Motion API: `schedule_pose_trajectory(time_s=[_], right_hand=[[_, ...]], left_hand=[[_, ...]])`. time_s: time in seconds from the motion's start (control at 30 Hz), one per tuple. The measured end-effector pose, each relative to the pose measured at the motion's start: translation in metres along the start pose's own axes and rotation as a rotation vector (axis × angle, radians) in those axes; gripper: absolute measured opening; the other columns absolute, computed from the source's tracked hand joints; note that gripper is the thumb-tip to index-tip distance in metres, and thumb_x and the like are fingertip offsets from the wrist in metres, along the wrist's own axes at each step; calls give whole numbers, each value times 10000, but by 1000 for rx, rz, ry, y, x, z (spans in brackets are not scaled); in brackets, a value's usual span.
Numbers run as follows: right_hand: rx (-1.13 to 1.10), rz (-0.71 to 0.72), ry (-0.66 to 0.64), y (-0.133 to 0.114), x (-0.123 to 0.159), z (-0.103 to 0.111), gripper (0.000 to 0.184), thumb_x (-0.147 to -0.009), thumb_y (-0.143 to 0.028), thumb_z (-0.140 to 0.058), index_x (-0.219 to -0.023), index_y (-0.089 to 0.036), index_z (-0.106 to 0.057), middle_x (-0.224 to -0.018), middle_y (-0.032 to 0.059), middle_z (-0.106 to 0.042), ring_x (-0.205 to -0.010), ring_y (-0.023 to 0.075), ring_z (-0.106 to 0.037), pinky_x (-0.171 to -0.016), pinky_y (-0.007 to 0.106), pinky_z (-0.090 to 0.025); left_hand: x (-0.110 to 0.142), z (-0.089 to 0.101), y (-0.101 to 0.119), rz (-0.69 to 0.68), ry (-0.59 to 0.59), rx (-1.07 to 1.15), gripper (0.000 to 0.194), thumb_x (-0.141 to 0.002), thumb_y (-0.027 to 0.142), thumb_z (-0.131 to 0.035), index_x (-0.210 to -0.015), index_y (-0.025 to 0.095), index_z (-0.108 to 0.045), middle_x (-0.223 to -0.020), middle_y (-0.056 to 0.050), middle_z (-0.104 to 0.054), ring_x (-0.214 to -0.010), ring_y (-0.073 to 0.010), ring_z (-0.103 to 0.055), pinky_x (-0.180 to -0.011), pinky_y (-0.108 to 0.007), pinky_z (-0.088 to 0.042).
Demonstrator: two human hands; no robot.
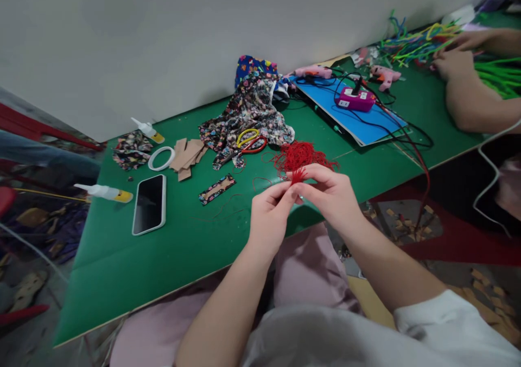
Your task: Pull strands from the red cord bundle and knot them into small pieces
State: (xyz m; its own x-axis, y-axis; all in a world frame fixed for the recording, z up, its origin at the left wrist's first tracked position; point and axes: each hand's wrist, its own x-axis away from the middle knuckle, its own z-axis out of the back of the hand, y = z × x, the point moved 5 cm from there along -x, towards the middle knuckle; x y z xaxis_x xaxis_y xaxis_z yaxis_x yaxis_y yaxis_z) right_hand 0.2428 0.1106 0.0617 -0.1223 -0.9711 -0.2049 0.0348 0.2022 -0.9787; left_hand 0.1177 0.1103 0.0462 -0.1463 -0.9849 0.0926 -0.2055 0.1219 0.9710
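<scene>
Between the fingertips of both hands I pinch a small red thread tassel (298,176), its strands fanned upward. My left hand (269,209) grips it from the left, thumb and fingers closed. My right hand (331,190) closes on it from the right. Just behind the hands lies a tangled heap of red thread (301,156) on the green table (195,247). Scissors (253,141) with yellow and red handles rest on floral fabric (252,109). Left of my hands lies a cardboard strip edged with floral cloth (217,189).
Left are a phone (150,204), glue bottles (108,193), a tape roll (161,158) and cardboard pieces (188,156). A blue folder (350,112) carries a purple power strip (355,99) with cables. Glue guns (385,76) lie near another person's hands (453,63) and pipe cleaners (423,38).
</scene>
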Motion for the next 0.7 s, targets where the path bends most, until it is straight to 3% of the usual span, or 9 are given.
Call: schedule_pose_trajectory(time_s=[0.37, 0.53, 0.7], right_hand=[[-73, -28, 41, -2, -1, -3, 150, -704, -275, -703, -600, -193, -634, -702, -13, -638, -689, 119, -596, -669, 261, -491], [-144, -79, 119, -2, -2, 7, 189, -762, -391, -648, -762, -208, -695, -721, 7, -669, -641, 122, -612, -576, 252, -517], [-81, -5, 154, -16, -3, 14, 158, -760, -370, -657, -847, -238, -659, -829, 12, -683, -744, 143, -641, -651, 276, -554]], left_hand=[[5, 3, -1, -20, 40, 21, 171, -723, 341, -692, -802, 194, -729, -611, 19, -634, -546, -65, -519, -556, -192, -423], [6, 6, 2, -20, 84, -18, 184, -740, 360, -675, -773, 189, -732, -638, 0, -660, -575, -75, -527, -556, -190, -428], [8, 5, 5, -26, 69, -11, 169, -742, 348, -673, -796, 200, -736, -788, -28, -727, -566, -70, -528, -555, -194, -444]])
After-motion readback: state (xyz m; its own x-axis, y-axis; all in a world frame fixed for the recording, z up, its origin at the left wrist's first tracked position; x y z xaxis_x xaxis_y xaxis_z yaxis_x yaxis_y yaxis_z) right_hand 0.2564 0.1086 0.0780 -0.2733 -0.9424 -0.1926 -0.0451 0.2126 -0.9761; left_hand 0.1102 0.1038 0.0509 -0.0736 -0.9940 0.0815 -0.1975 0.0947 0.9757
